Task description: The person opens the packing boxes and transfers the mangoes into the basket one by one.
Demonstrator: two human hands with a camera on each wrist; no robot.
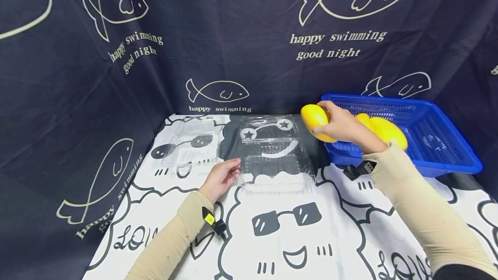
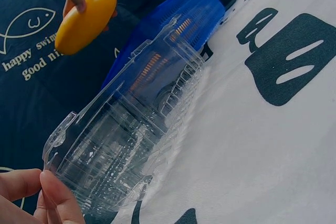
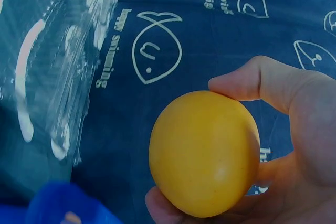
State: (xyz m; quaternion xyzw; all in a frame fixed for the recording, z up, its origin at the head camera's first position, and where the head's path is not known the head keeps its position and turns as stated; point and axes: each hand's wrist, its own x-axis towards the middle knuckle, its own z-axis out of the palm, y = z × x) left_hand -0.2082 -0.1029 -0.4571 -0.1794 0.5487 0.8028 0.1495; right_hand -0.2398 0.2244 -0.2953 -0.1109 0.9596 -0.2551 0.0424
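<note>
My right hand grips a yellow mango, held up just left of the blue basket. In the right wrist view the thumb and fingers wrap the sides of the fruit, its smooth rounded end facing the camera. A clear plastic clamshell box stands with its lid raised on the cloth in front of me. At its left edge my left hand pinches the rim between thumb and fingers. The hollow of the box shows no fruit.
Several more mangoes lie in the basket at the right. Another clear plastic box sits at the left on the patterned white cloth. A dark fish-print curtain hangs behind and along the left.
</note>
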